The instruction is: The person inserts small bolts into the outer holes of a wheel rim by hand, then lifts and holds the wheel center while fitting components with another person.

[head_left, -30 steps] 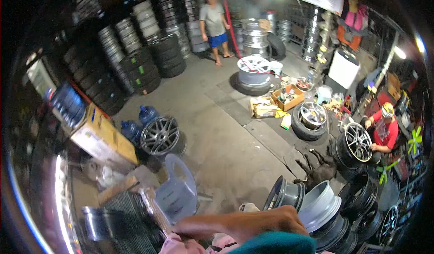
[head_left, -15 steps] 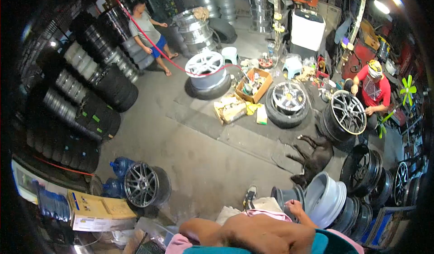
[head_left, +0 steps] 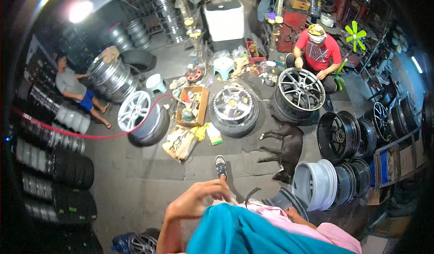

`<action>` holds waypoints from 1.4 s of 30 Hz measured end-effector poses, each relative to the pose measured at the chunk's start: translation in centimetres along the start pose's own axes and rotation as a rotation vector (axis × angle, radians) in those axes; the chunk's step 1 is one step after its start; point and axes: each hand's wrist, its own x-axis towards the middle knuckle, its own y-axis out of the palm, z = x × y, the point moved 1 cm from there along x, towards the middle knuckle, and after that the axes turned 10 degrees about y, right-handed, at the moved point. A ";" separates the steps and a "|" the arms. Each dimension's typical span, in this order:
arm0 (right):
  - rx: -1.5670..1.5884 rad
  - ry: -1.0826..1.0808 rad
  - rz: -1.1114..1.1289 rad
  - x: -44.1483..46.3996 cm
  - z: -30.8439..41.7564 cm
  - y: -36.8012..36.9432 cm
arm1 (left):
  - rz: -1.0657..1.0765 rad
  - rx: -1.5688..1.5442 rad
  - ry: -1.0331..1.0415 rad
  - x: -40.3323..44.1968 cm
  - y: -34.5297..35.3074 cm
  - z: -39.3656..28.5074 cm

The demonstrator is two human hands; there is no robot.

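My left hand is raised in front of my waist with its fingers bent. Motion blurs it, and I cannot make out anything in it. Teal cloth lies just below and to the right of it, over my pink clothing. Only a small part of my right hand shows past the pink cloth, its fingers hidden. It is nearest a grey wheel rim and a silver wheel rim. My shoe is on the floor ahead.
A black dog lies on the floor ahead right. Beyond it, a person in red has both hands on a spoked wheel. A red hose crosses left. A cardboard box and a tyre are ahead. Another person is at left.
My view has turned right, and the scene has shifted left. My left hand has come up into view, while my right hand has dropped mostly behind the cloth.
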 end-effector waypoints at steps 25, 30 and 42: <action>0.270 -0.230 -0.140 21.1 42.4 -18.0 | -0.794 -0.369 -0.788 20.3 -31.9 52.9; -0.064 -0.294 0.007 29.8 51.6 -31.6 | -0.860 -0.338 -0.940 33.1 -28.2 56.3; 0.162 -0.679 -0.302 41.9 81.6 -71.7 | -0.827 -0.281 -0.933 54.0 -22.4 61.0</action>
